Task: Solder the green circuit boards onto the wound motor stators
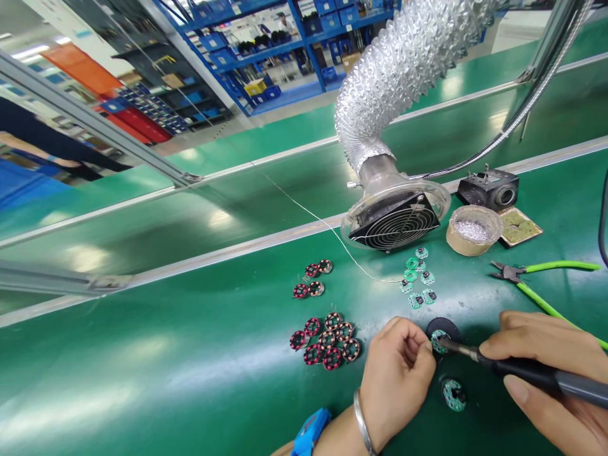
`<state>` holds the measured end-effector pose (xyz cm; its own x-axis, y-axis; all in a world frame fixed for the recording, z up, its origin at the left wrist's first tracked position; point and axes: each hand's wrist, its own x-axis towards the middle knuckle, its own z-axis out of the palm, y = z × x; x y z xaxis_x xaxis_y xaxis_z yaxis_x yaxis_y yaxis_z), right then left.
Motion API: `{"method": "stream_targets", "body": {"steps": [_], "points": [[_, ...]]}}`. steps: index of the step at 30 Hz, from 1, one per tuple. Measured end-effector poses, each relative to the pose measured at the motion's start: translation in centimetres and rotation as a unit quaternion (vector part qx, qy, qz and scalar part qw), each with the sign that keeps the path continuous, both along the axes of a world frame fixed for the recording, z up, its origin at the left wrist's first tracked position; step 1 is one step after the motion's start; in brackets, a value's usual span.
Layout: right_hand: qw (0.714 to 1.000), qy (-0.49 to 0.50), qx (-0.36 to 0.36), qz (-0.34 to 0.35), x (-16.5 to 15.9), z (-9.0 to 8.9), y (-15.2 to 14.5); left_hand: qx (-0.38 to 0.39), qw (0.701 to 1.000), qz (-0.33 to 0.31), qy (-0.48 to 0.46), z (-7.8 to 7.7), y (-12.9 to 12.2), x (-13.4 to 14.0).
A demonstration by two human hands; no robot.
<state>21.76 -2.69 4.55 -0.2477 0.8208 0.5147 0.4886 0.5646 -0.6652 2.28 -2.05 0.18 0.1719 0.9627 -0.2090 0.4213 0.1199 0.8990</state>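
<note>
My right hand (551,367) grips a soldering iron (527,372) by its dark handle. The iron's metal tip rests on a small round green circuit board (439,342), which sits on a black round piece (449,327). Close against that board's left side is my left hand (396,373), its thumb and fingers pinched together; what is between them is hidden. Just below lies another round circuit board (454,395) with a dark part on it. Further up the bench are several small green boards (428,296).
Several copper-wound ring coils (327,340) lie left of my hands. A fume extractor hood (399,221) hangs over the bench on a silver duct (384,82). At right are green-handled cutters (513,272), a round tub (472,231) and a sponge tray (520,227). Thin wire (332,231) crosses the bench.
</note>
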Motion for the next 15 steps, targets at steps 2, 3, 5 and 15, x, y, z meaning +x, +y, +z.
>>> {"method": "stream_targets", "body": {"steps": [2,3,5,15], "points": [[1.000,-0.008,-0.006,-0.008,-0.06,0.06,-0.09,0.006,1.000,-0.005,-0.001,-0.13,-0.03,-0.05],[1.000,-0.011,-0.008,-0.009,-0.08,0.06,-0.13,0.008,1.000,-0.006,-0.001,-0.20,-0.05,-0.07],[1.000,-0.014,-0.008,-0.006,-0.11,-0.01,-0.18,0.013,1.000,-0.006,0.001,-0.30,-0.10,-0.10],[1.000,-0.003,-0.025,0.010,-0.23,-0.16,-0.27,0.012,1.000,-0.006,-0.005,-0.27,-0.15,-0.03]]}}
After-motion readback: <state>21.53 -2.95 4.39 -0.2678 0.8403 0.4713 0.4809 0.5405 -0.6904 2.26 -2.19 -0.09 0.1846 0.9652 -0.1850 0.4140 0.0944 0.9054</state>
